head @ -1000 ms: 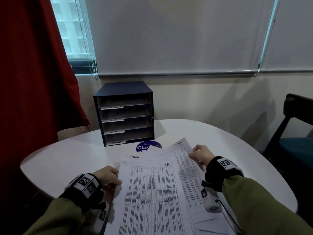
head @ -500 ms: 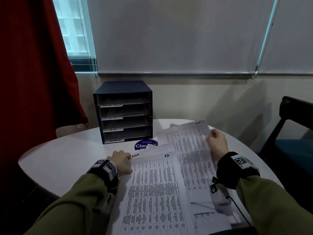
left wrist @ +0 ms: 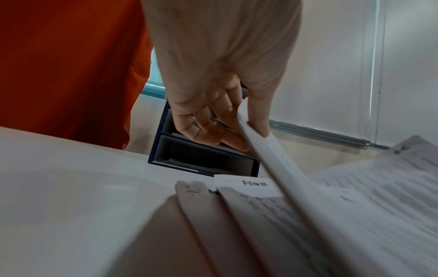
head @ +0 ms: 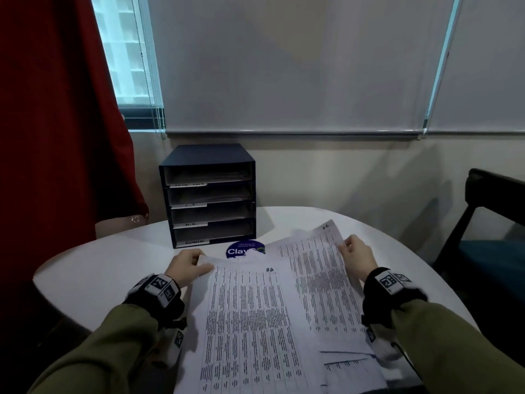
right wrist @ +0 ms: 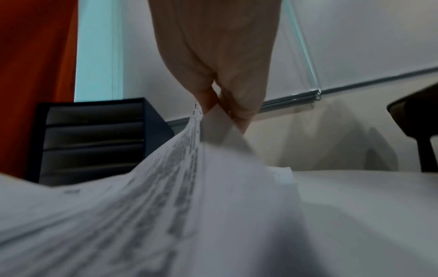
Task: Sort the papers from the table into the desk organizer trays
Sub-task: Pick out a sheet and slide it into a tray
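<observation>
Papers (head: 255,331) are lying spread across the near side of the white round table (head: 93,268), printed tables facing up, and both hands are working on them. Left hand (head: 186,267) is pinching the top left corner of the front sheet, thumb on top and fingers curled under, and the left wrist view is showing that corner lifting off the sheets below, one of them marked with handwriting at its head. Right hand (head: 356,258) is gripping the far right edge of a second sheet (head: 318,268), thumb and fingers clamped on it, and that sheet is rising off the pile and bowing in the right wrist view. Just past the papers, a round blue sticker (head: 241,249) is peeking out on the tabletop. Behind it, the dark blue desk organizer (head: 208,194) is standing upright at the far edge of the table, four trays stacked, each with a white label strip and paper showing inside. Over on the left a red curtain (head: 56,123) is hanging, a dark chair (head: 494,223) is sitting to the right, and grey blinds (head: 298,61) are covering the window behind.
</observation>
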`<control>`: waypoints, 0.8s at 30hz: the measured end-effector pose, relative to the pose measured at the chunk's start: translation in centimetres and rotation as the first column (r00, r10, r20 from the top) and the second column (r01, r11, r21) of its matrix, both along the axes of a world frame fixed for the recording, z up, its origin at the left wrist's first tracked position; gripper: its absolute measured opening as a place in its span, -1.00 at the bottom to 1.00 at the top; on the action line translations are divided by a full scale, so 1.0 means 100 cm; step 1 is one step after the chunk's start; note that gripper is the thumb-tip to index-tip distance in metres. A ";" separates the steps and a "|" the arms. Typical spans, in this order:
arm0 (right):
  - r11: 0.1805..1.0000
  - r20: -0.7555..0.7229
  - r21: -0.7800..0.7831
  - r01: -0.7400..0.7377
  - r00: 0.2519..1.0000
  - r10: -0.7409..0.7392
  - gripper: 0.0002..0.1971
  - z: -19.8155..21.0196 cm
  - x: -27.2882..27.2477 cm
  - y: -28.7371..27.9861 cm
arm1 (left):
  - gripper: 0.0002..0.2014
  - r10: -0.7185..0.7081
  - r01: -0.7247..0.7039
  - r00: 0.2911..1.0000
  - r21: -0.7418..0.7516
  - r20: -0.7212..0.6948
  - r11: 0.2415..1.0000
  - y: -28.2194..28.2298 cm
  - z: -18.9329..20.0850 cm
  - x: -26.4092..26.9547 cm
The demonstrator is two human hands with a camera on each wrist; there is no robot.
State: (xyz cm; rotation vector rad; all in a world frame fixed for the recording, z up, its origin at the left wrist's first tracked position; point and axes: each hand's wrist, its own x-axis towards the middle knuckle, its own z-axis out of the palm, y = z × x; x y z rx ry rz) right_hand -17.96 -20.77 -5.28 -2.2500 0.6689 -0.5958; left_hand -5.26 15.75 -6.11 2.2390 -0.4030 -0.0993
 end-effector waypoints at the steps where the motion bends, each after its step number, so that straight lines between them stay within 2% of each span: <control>1: 1.000 -0.047 -0.027 0.009 0.999 -0.010 -0.82 -0.002 0.001 -0.001 | -0.87 -0.001 0.001 1.000 -0.017 -0.008 1.000 0.003 -0.001 0.001; 3: 0.997 -0.121 -0.073 0.020 0.992 -0.028 -0.81 -0.005 0.002 -0.001 | -0.89 0.002 -0.003 1.000 -0.047 -0.010 0.999 0.007 -0.001 0.002; 5: 0.996 -0.103 -0.085 0.036 0.994 -0.045 -0.80 -0.007 0.002 -0.001 | -0.90 0.027 -0.025 0.999 -0.050 0.040 0.998 0.010 0.000 0.003; 7: 0.997 0.059 -0.012 0.071 0.996 -0.070 -0.80 -0.003 -0.001 -0.001 | -0.86 0.084 -0.075 0.992 -0.100 0.090 0.992 0.012 0.001 0.006; 9: 0.993 0.253 0.073 0.096 0.961 -0.112 -0.84 0.007 -0.003 -0.004 | -0.86 0.163 -0.139 0.982 -0.222 0.096 0.965 0.013 0.007 0.008; 12: 0.974 0.489 0.208 0.094 0.852 -0.186 -0.89 0.036 -0.006 -0.016 | -0.78 0.347 -0.285 0.934 -0.405 0.087 0.869 0.007 0.024 0.006; 14: 0.964 0.608 0.265 0.035 0.769 -0.196 -0.79 0.060 -0.007 -0.029 | -0.80 0.449 -0.343 0.884 -0.471 0.131 0.813 0.001 0.044 -0.003; 16: 0.959 0.670 0.282 -0.009 0.718 -0.190 -0.69 0.085 -0.010 -0.040 | -0.93 0.475 -0.296 0.853 -0.550 0.217 0.781 -0.004 0.062 -0.005; 17: 0.956 0.680 0.291 -0.036 0.711 -0.180 -0.71 0.096 -0.012 -0.041 | -0.93 0.469 -0.251 0.847 -0.587 0.252 0.770 -0.007 0.070 -0.004; 20: 0.960 0.655 0.232 -0.158 0.755 -0.034 -0.79 0.124 -0.013 -0.027 | -0.90 0.434 -0.163 0.852 -0.642 0.291 0.750 -0.018 0.091 -0.001; 24: 0.960 0.439 0.160 -0.230 0.888 0.139 -0.93 0.129 -0.002 0.016 | -0.89 0.297 -0.040 0.917 -0.679 0.267 0.733 -0.047 0.113 -0.017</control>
